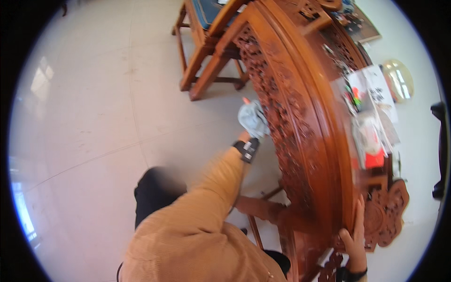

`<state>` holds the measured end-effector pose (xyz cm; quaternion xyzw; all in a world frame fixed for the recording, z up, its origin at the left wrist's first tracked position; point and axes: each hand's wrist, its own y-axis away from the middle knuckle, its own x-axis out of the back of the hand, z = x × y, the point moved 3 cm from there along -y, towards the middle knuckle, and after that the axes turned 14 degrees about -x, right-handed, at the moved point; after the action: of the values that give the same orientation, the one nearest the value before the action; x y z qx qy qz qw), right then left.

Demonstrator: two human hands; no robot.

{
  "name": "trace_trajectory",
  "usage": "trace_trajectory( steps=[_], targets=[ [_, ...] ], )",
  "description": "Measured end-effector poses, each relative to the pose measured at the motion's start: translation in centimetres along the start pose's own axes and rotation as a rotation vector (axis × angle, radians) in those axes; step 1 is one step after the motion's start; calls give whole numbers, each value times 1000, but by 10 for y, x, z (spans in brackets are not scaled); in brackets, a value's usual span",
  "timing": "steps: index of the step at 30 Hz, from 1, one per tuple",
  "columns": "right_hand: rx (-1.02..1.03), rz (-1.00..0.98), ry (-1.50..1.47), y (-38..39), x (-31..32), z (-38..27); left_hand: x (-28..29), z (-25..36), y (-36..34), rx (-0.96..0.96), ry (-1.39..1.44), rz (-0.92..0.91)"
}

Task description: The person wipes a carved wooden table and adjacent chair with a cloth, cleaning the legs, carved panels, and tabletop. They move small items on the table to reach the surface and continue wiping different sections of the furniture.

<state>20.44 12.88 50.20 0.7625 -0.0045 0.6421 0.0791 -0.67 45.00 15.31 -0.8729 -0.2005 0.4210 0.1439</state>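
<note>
The wiping of the carved side of the wooden table [300, 117] looks to be under way. The left hand [244, 137], arm stretched forward, is closed around a grey cloth [252, 118] pressed against the carving. The right hand [353, 237] grips the table's rim, fingers curled over it. Working the cloth into the deep fretwork calls for firm, short strokes.

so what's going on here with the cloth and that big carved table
A person in a tan top leans over a carved reddish wooden table. Their left hand presses a grey cloth against the table's carved side, while the right hand grips the table's edge. Papers and small items lie on top, and a wooden chair stands beyond on the pale floor.
</note>
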Motion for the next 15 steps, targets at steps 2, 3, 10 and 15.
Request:
trace_trajectory(
  steps=[2, 3, 10, 15],
  targets=[
    [-9, -13, -37, -1, 1, -2, 4, -9, -2, 6, -150, 121],
    [64, 14, -27, 0, 3, -4, 4, -15, -2, 10, -211, 155],
    [118, 51, 33, -8, 0, -5, 15, -24, -3, -113, -549, 334],
    [161, 134, 82, -2, 4, 2, 14, -14, 7, -232, -780, 485]
  ],
)
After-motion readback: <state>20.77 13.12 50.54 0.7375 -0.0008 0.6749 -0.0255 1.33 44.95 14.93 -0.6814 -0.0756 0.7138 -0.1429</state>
